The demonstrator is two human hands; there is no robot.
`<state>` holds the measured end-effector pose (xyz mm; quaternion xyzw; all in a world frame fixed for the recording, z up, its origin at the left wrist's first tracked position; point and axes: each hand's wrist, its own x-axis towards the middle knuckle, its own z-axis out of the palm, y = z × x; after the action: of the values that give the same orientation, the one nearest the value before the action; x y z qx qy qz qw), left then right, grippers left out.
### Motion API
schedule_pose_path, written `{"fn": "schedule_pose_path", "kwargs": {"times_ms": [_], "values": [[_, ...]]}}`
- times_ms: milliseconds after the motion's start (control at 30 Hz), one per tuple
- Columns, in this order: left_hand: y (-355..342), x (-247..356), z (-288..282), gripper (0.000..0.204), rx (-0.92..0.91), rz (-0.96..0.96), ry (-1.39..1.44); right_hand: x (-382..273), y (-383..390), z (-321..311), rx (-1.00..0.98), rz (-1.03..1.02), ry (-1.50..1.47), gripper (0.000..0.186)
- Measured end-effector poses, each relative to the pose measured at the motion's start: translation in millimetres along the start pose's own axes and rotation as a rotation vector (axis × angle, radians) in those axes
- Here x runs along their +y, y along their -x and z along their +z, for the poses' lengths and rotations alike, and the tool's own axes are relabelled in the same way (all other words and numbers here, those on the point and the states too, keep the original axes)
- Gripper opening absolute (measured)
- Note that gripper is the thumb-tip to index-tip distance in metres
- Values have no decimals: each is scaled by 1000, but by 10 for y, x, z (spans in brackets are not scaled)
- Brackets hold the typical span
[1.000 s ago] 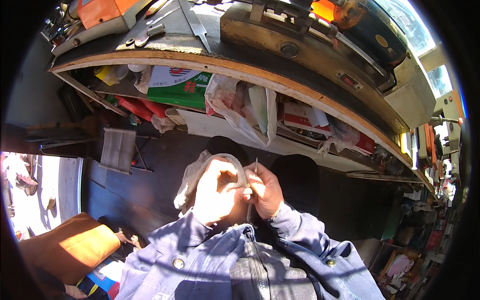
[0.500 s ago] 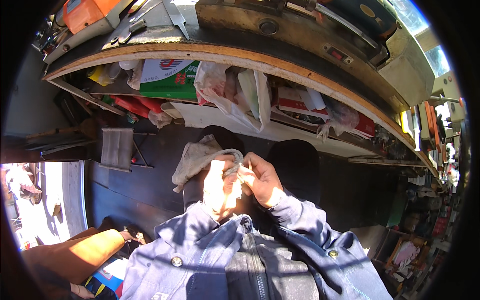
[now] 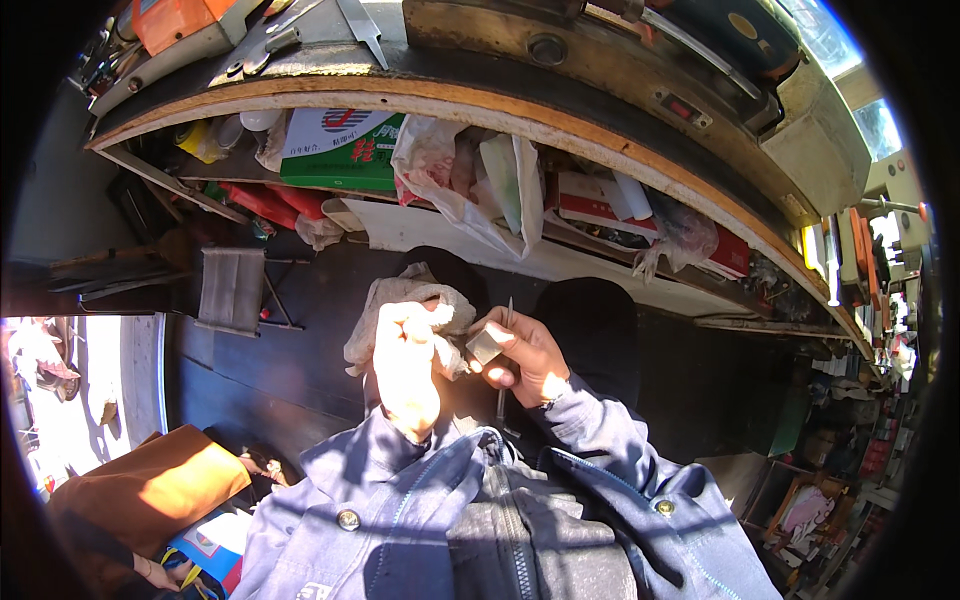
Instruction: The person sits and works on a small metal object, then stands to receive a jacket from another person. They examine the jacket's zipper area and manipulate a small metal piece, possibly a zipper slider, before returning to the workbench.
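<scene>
Above my lap, my left hand (image 3: 405, 365) is closed on a bunched, stained off-white cloth (image 3: 455, 312), which hangs over on its far left side. Beside it, my right hand (image 3: 532, 362) pinches a small, flat, squarish metal piece (image 3: 484, 347) between thumb and fingers. A thin pointed rod (image 3: 502, 402) also passes through the right hand, its tip sticking out above the knuckles and its other end reaching down toward my jacket. The metal piece is close to the cloth's right edge; I cannot tell if they touch.
Ahead curves a workbench (image 3: 420, 95) carrying a flat file (image 3: 364, 35) and a metal machine (image 3: 545, 48). Its shelf holds a green-and-white box (image 3: 335, 172) and a white plastic bag (image 3: 520, 232). A folding stool (image 3: 232, 290) stands left. Another person's orange-brown garment (image 3: 150, 480) shows lower left.
My hands have moved apart. The left has drawn back a little to the left with the cloth bunched in it, and the metal piece and rod now show in my right hand.
</scene>
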<state>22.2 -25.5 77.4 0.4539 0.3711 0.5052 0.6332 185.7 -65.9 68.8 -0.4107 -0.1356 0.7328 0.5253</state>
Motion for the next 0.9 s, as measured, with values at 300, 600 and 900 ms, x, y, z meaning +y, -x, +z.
{"fn": "schedule_pose_path", "kwargs": {"times_ms": [300,600,900], "values": [[15,-123,84,17,-323,-34,-129,58,-6,102,170,-34,87,36],[-26,-53,92,13,-197,-66,-83,153,10,85,46,-98,129,33],[-158,-67,-46,22,105,-240,328,39,15,20,-69,-2,77,24]]}}
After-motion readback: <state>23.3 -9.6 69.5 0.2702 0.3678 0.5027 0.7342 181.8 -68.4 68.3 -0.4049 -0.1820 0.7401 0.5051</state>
